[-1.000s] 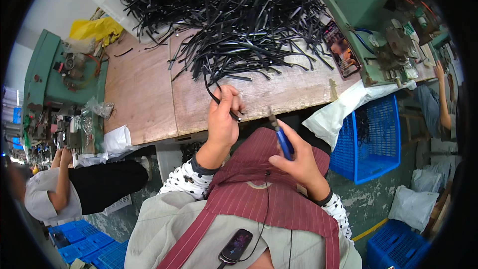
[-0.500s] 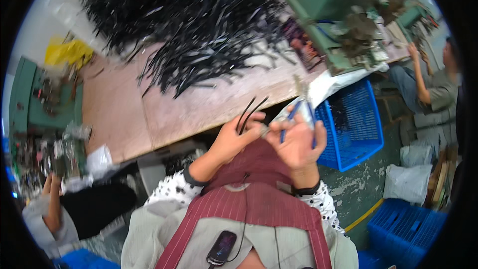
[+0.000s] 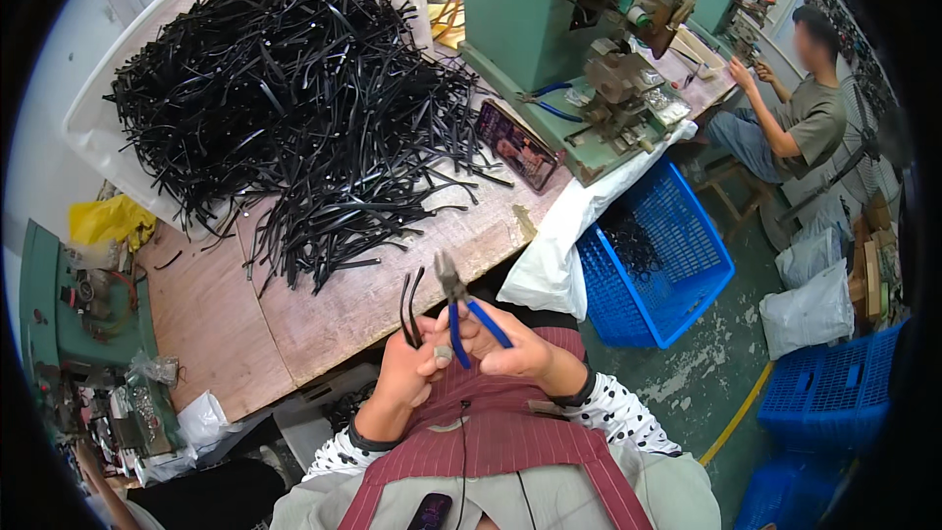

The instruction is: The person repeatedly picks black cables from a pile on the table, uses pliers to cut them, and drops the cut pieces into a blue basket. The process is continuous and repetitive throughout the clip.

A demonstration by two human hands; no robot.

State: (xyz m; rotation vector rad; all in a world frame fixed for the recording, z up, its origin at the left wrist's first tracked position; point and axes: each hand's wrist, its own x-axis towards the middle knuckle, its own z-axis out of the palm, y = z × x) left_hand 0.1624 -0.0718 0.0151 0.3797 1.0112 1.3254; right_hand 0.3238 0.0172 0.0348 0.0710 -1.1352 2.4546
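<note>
Fingers of the left hand [image 3: 407,373] pinch two black strips [image 3: 410,306]; right hand [image 3: 510,348] grips one blue-handled pliers [image 3: 461,309].

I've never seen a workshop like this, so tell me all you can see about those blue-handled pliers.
The pliers have two blue, seemingly plastic-coated handles and a dark grey metal head. They are held above the lap, near the wooden bench, with the head pointing up and slightly left, away from the person. The right hand grips the handles, which are spread a little. The left hand, holding two thin black strips, touches the nearer handle. Whether the jaws are shut is too small to tell.
</note>
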